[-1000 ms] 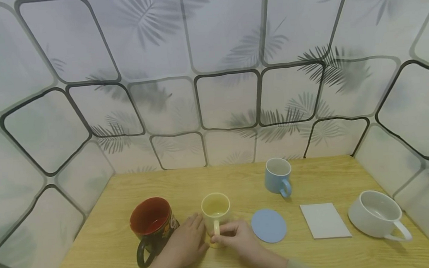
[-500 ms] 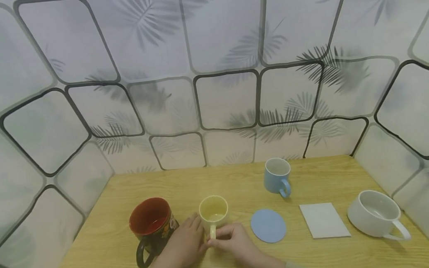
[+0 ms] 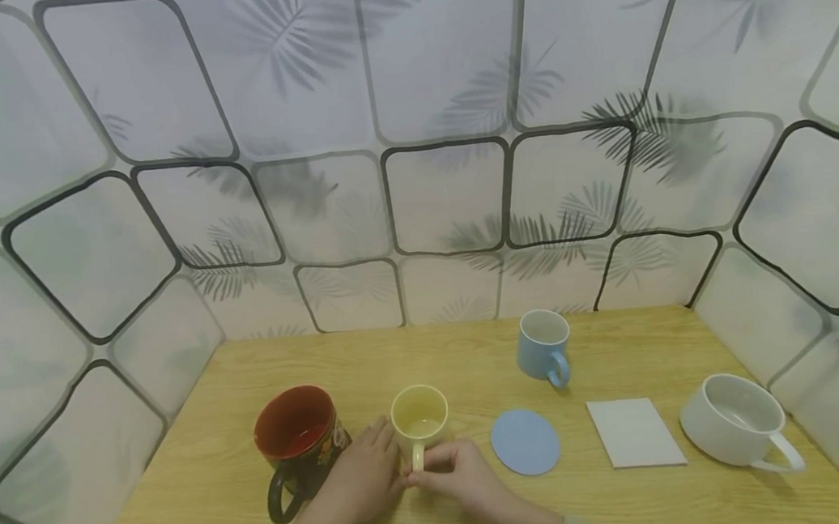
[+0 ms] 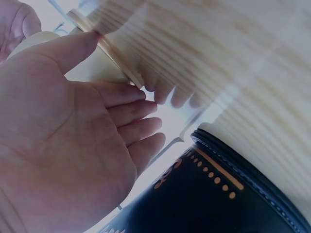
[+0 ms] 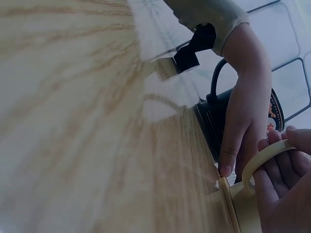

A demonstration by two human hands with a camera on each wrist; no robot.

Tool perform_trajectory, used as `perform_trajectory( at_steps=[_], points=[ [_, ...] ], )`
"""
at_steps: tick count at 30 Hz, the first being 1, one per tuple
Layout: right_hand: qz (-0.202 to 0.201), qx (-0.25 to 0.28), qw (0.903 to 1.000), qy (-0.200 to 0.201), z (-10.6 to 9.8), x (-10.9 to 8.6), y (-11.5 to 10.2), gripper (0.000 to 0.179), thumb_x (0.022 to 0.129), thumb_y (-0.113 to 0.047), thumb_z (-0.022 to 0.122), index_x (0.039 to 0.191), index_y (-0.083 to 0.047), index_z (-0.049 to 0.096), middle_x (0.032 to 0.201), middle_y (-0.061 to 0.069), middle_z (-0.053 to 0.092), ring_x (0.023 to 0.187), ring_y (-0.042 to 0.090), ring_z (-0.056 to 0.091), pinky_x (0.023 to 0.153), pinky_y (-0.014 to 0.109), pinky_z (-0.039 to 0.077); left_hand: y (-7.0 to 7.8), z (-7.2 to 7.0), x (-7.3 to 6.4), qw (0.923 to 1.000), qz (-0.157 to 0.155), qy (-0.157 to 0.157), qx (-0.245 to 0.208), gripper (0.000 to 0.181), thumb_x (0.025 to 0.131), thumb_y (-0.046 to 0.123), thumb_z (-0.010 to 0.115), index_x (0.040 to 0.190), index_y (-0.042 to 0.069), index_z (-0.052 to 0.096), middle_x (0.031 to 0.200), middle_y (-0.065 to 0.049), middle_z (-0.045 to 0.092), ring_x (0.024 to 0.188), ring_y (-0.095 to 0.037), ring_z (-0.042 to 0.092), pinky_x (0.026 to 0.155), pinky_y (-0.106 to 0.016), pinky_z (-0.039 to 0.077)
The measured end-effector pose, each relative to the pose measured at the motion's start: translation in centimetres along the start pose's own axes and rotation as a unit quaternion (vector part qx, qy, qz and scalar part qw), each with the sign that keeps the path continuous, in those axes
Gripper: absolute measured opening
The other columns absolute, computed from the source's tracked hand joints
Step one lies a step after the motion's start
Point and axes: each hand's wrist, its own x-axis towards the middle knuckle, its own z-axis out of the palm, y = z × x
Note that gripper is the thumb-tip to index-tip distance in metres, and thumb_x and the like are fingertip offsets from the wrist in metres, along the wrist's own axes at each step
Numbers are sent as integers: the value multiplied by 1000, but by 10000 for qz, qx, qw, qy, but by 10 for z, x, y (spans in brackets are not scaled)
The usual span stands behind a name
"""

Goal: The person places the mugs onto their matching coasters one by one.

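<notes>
Table [image 3: 627, 511] bearing yellow cup [image 3: 419, 414] | handle [image 3: 418, 457] pointing nearside — right hand [image 3: 459, 474] pinching it | left hand [image 3: 364, 470] lying straight-fingered at yellow cup's left

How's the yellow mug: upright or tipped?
Upright. In the head view, the yellow mug has its round mouth facing up; the right hand holds its handle.
</notes>
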Motion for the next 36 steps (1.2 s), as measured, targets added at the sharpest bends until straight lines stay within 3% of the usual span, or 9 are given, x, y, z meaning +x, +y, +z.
perform_trajectory(
  at_steps=[10,20,27,33,36],
  points=[
    [100,-15,9999,-36,-1,-1,-5,25,94,-6,77,109,13,75,110,31,77,95,-2,69,87,16,53,0,-1,2,9996,132,66,240,68,98,48,70,139,-6,63,152,-25,58,146,-39,54,123,-51,46],
    [-9,-17,9991,-432,-7,-1,-5,23,98,-5,72,115,10,75,115,31,76,99,-5,72,94,15,54,2,-2,2,9999,-23,71,-104,65,98,42,71,139,-8,62,154,-27,55,147,-42,52,123,-54,45],
    [48,-83,9980,-620,-11,-4,-6,25,100,-10,71,119,6,75,121,25,77,110,5,74,97,15,55,3,-3,0,9996,-122,100,-217,68,100,42,69,145,-8,57,154,-27,55,147,-42,52,123,-56,45],
    [23,-335,9966,-755,-13,-6,-8,27,101,-12,70,122,5,74,123,23,77,118,16,73,101,15,54,0,-1,-1,9996,6,225,-139,69,98,43,70,145,-6,58,152,-26,58,145,-42,54,122,-55,46],
    [11,-388,9959,-813,-14,-8,-7,28,102,-13,69,123,4,74,124,23,76,118,12,73,102,14,52,-2,0,-1,9994,51,295,-149,69,98,44,70,145,-6,58,151,-26,59,144,-42,55,122,-55,46]
  ],
)
